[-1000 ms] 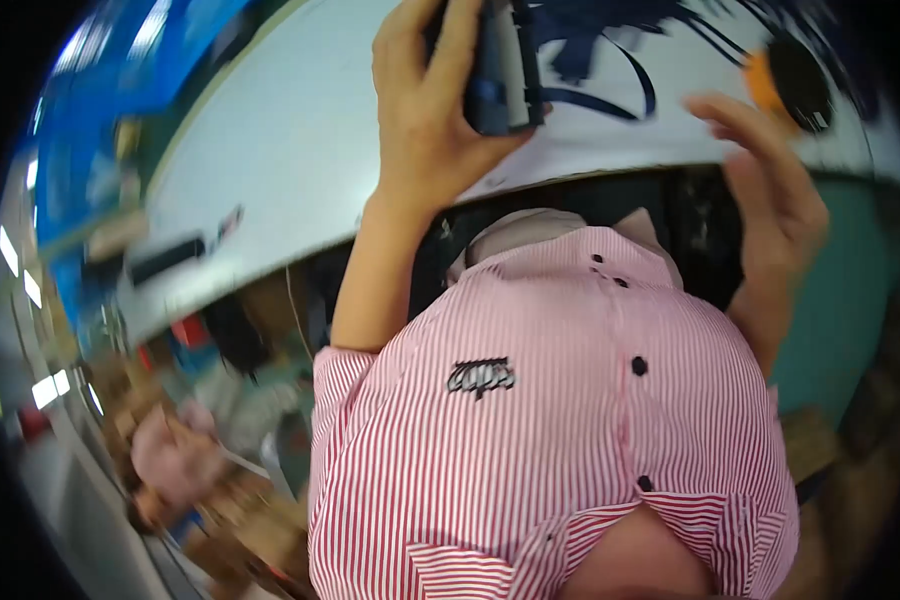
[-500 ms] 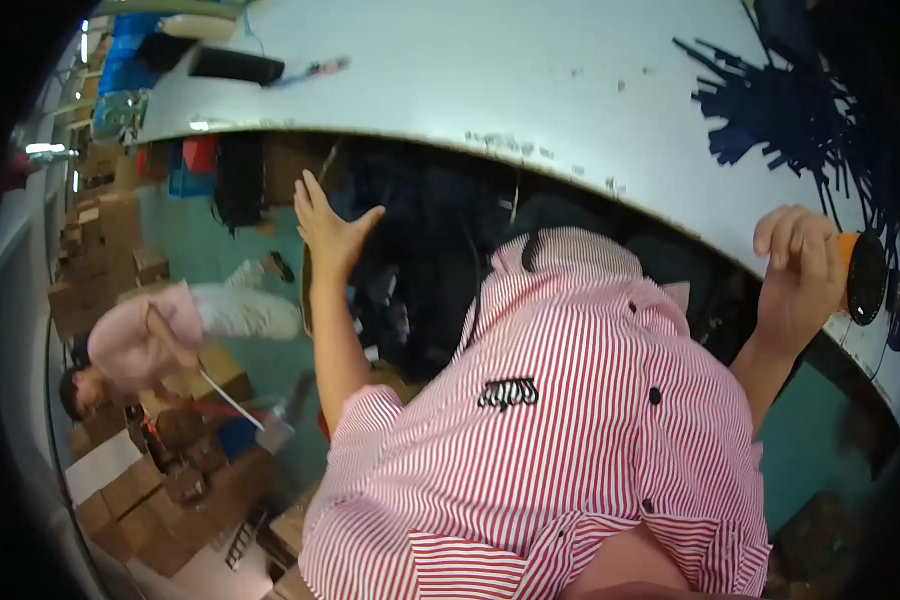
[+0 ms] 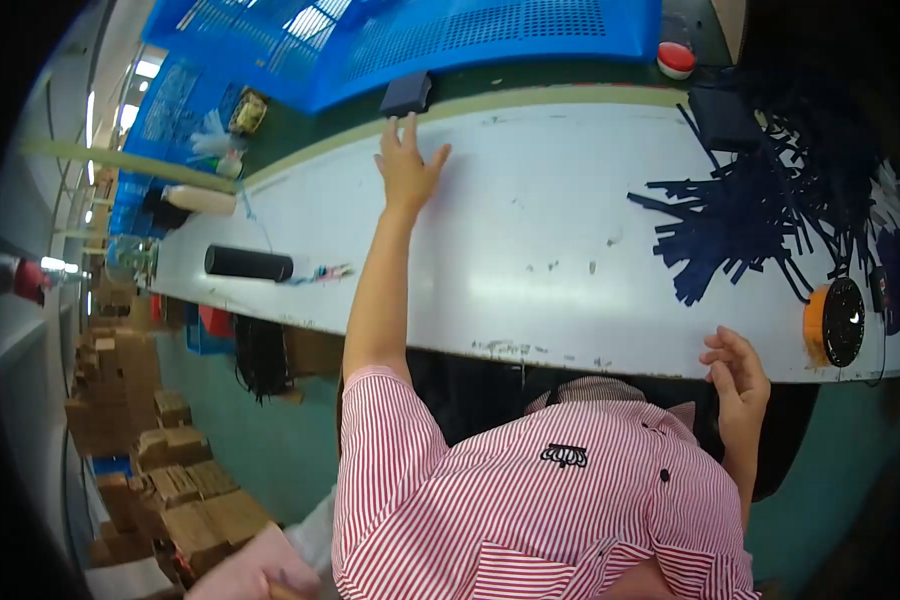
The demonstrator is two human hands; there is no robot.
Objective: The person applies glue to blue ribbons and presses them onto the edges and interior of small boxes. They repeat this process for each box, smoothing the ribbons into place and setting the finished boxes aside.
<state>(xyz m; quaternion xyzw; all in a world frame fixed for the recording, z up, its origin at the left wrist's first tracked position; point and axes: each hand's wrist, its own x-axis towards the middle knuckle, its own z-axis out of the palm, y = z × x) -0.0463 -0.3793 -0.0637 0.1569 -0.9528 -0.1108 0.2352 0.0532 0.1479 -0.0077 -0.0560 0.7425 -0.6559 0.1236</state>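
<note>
My left hand [image 3: 407,172] stretches over the far side of the white table [image 3: 530,200], fingers spread and nothing held. Its fingertips reach the near edge of a small dark block-shaped item [image 3: 406,94]; whether they touch it I cannot tell. My right hand [image 3: 740,385] hovers at the table's front edge, its fingers loosely bent and apart, with nothing visible in them. Nearest to it is an orange round container with a black face [image 3: 838,322]. Beyond that lies a tangled pile of dark navy fabric strips [image 3: 730,215], with another dark block [image 3: 722,120] at its back.
Blue plastic crates [image 3: 490,45] stand along the back. A red-and-white round container [image 3: 676,60] sits beside them. On the left of the table lie a black cylinder [image 3: 248,263] and colourful thin strands [image 3: 322,274]. Cardboard boxes [image 3: 210,520] and another person [image 3: 260,570] are at lower left.
My left hand has moved from beside the table's front edge to its far side. The view has shifted, bringing the crates in. My right hand stays near the front edge.
</note>
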